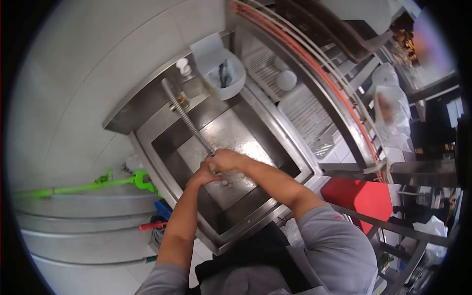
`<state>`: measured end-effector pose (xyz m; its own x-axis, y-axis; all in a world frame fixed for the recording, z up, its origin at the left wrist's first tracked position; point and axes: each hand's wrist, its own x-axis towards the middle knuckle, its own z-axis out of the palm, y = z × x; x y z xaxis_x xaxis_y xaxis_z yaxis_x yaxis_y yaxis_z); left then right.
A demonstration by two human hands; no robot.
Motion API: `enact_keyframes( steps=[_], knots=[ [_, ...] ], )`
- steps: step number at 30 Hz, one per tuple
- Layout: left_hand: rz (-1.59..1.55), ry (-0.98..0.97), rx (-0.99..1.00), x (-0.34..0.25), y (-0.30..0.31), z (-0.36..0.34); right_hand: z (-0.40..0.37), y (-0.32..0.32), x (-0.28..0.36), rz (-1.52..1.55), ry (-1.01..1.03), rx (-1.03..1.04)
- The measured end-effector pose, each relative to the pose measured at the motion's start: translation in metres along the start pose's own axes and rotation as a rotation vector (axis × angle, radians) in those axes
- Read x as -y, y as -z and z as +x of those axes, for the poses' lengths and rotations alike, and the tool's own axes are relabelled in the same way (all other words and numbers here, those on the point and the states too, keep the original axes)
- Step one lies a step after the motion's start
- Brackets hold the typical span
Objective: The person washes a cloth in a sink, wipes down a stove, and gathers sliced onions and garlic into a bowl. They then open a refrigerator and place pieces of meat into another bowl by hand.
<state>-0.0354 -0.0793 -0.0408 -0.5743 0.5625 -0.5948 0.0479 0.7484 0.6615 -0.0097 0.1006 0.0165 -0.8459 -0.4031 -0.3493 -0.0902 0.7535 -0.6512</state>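
Note:
Both hands are over a steel sink (pixel 231 189), close together under the end of a flexible metal faucet (pixel 189 123). My right hand (pixel 228 160) is curled at the faucet's outlet, its fingers bent; whatever may be inside them is hidden. Just below and to the left, my left hand (pixel 204 176) has its thumb and fingers apart, with nothing visible held in it. The two hands touch or nearly touch. Small whitish spots, perhaps suds or water, show on the sink floor beside the left hand.
A pump bottle (pixel 191 83) and a white plastic holder (pixel 228 88) stand behind the sink. Plastic baskets (pixel 302 115) sit at right, beyond a metal rail with orange hoses (pixel 314 66). A red box (pixel 356 199) is lower right; green-headed poles (pixel 140 181) lie left.

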Motion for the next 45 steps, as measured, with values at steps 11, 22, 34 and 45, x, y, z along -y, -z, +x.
enact_keyframes(
  steps=[11,22,34,45],
  knots=[
    [-1.552,0.014,-0.026,-0.054,-0.016,-0.009,-0.035,-0.016,0.000,1.401,-0.166,-0.588],
    [-1.858,0.124,-0.248,-0.056,-0.017,-0.020,0.007,0.009,0.006,0.230,-0.121,-0.144],
    [-1.776,0.076,-0.131,-0.081,-0.028,0.011,0.174,0.129,0.067,-0.334,0.110,-0.242],
    [-1.727,0.084,-0.009,-0.063,-0.038,-0.008,0.149,0.083,0.029,0.115,0.298,-0.521]
  ],
)
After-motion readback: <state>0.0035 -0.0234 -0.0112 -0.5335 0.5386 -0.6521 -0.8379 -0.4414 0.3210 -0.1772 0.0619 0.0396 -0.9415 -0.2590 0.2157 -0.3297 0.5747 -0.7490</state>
